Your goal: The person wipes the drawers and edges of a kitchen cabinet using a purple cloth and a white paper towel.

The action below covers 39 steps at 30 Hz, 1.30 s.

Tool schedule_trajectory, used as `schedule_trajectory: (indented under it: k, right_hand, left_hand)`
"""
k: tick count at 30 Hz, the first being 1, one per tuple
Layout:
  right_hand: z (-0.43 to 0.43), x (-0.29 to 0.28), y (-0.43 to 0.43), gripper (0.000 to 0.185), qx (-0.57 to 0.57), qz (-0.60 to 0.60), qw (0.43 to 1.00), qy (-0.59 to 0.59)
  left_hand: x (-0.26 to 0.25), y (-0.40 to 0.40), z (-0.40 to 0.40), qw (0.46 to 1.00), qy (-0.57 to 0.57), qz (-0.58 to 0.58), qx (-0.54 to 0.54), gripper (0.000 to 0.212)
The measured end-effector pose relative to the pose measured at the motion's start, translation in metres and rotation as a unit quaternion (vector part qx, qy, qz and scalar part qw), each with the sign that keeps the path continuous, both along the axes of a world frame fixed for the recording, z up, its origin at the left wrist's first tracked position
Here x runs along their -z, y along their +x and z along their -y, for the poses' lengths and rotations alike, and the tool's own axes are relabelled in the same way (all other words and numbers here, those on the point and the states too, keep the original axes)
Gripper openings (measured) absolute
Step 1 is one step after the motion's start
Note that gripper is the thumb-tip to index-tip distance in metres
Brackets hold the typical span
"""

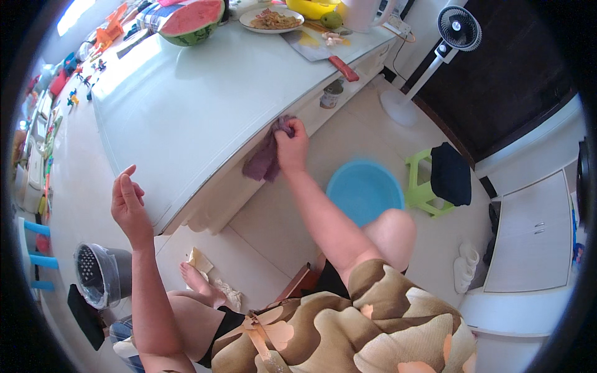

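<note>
A purple cloth (264, 161) hangs from my right hand (292, 144), which grips it at the front edge of the glass-topped white table (186, 107). The cloth droops down along the table's side. My left hand (128, 200) is raised near the table's left corner, fingers partly curled and apart, with nothing in it. A blue plastic basin (364, 189) stands on the floor to the right of my right forearm, partly behind my knee. At the table's far end lie a cut watermelon (191, 23) and a cleaver with a red handle (344, 68).
A plate of food (270, 21) and a white pitcher (363, 14) stand at the table's far end. On the floor are a grey trash bin (119, 270), a green stool (422, 182) with dark cloth, and a standing fan (419, 84). Crumpled paper (228, 293) lies by my foot.
</note>
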State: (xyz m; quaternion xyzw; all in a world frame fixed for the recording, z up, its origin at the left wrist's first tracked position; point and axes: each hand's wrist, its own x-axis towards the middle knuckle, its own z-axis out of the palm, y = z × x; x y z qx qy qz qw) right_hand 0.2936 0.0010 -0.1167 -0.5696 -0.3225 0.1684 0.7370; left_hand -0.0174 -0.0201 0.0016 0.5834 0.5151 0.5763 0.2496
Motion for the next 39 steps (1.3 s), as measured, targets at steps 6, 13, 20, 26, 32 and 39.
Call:
schedule_trajectory:
  k: [6,13,20,26,32,39]
  right_hand:
    - [-0.01,-0.02,0.159,0.045,0.114,-0.024,0.992,0.045]
    - [-0.032,-0.055,0.21,0.036,0.059,0.044,0.997,-0.037]
    - [-0.027,-0.064,0.172,0.027,0.039,-0.012,0.997,-0.061]
    - [-0.014,-0.068,0.133,0.022,-0.054,-0.101,0.992,-0.05]
    - [0.001,-0.099,0.103,0.019,-0.264,-0.24,0.916,-0.183]
    - [-0.016,-0.102,0.092,0.021,-0.426,-0.413,0.801,-0.081]
  left_hand:
    - [-0.002,0.004,-0.001,1.0,0.006,-0.001,0.024,0.031]
    - [0.002,0.0,0.0,0.999,0.008,0.0,0.033,0.03]
    - [0.001,-0.001,-0.001,0.999,0.018,-0.015,0.032,0.034]
    - [0.002,0.003,-0.002,0.999,0.017,-0.019,0.041,0.033]
    - [0.001,0.0,-0.002,0.999,0.015,-0.031,0.038,0.032]
    - [-0.002,0.002,0.0,0.999,-0.007,-0.033,0.041,0.03]
